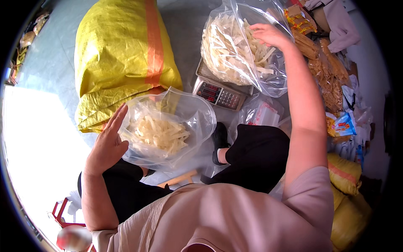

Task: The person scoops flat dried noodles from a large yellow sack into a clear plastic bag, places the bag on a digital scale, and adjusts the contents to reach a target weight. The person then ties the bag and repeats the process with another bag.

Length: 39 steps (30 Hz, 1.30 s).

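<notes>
On a digital weighing scale (217, 94) rests a large clear plastic bag (220, 60) full of pale, flat dried strips (231, 47). My right hand (267, 34) is over the mouth of this bag, fingers spread, with no strip visible in them. A second clear plastic bag (200, 126) lies open between my legs, with a smaller heap of the same strips (160, 134) inside. At its left rim is my left hand (110, 138), fingers straight and thumb apart; whether it touches the plastic is unclear.
A bulging yellow woven sack (119, 47) with an orange stripe lies ahead on the left. Packaged brown goods (327, 75) and a blue packet (344, 124) line the right side. Behind the scale's near edge, a clear bag (264, 111) holds printed plastic. More yellow sacks (346, 214) sit at lower right.
</notes>
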Tool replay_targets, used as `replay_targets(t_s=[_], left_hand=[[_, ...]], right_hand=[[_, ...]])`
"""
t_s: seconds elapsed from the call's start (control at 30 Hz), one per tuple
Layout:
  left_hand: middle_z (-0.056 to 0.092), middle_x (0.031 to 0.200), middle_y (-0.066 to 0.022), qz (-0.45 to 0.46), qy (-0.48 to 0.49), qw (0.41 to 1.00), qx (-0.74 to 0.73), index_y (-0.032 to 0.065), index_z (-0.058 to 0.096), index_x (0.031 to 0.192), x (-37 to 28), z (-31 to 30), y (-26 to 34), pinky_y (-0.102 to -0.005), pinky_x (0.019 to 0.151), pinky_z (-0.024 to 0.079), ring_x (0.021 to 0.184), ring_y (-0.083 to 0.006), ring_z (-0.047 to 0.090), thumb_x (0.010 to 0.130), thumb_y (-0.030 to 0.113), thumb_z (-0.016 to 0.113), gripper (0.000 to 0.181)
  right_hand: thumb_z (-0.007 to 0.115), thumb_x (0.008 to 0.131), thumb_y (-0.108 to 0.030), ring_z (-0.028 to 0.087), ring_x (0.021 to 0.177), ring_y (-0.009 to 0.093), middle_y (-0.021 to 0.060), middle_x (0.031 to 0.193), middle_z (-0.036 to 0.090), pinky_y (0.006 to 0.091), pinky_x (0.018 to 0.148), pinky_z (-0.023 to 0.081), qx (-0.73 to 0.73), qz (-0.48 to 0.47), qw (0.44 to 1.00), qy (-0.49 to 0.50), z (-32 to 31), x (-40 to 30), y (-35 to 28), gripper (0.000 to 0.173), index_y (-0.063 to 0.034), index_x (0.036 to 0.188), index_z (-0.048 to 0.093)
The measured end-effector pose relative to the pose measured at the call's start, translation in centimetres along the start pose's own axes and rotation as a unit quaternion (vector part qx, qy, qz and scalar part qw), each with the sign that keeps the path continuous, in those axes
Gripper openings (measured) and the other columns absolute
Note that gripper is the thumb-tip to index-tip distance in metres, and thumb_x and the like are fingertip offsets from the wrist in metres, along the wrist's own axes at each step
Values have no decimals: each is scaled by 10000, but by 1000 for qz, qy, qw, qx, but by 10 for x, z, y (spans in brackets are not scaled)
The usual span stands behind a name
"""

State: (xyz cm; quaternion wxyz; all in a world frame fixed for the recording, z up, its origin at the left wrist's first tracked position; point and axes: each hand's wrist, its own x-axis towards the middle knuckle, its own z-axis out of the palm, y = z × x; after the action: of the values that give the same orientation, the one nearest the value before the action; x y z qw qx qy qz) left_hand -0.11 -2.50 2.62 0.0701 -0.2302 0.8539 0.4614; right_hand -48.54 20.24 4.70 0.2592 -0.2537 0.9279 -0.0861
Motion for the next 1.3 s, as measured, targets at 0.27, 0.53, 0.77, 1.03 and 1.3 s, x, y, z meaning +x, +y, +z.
replay_targets(t_s=[0.27,0.53,0.77,1.03,1.3], left_hand=[[301,1538,-81,7,-3,1000,-3,166,279,1498,-4,3,2,-195,611,404,631,-44,379,703,-88,528,872],[290,1544,-67,35,-11,999,3,161,274,1500,7,9,4,-196,601,400,627,-47,366,721,-73,538,855],[312,1521,-127,26,-17,999,15,99,267,1488,7,9,8,-259,725,451,718,-137,511,735,-20,535,808],[313,1530,-77,20,-12,1000,-15,143,285,1493,10,15,7,-204,597,406,628,-51,382,736,-48,553,826],[307,1534,-77,19,-4,1000,-17,151,284,1494,12,17,5,-207,605,409,630,-51,379,744,-47,560,823]], right_hand=[[809,653,-248,493,1252,263,128,1325,541,345,1065,358,-60,-51,995,-59,30,-30,46,895,-90,1426,387],[740,723,-323,552,1171,298,114,1247,598,400,970,436,-325,-39,944,35,90,15,20,625,-169,1293,537],[655,783,-305,597,1099,318,130,1186,629,405,899,483,-228,-30,971,61,99,13,13,534,-238,1299,533],[611,813,-188,596,1099,322,151,1189,623,402,906,484,-90,30,995,21,105,11,3,567,-203,1362,469],[615,829,-146,569,1151,292,136,1270,578,372,963,463,-111,-23,990,86,89,17,18,575,-221,1379,468]])
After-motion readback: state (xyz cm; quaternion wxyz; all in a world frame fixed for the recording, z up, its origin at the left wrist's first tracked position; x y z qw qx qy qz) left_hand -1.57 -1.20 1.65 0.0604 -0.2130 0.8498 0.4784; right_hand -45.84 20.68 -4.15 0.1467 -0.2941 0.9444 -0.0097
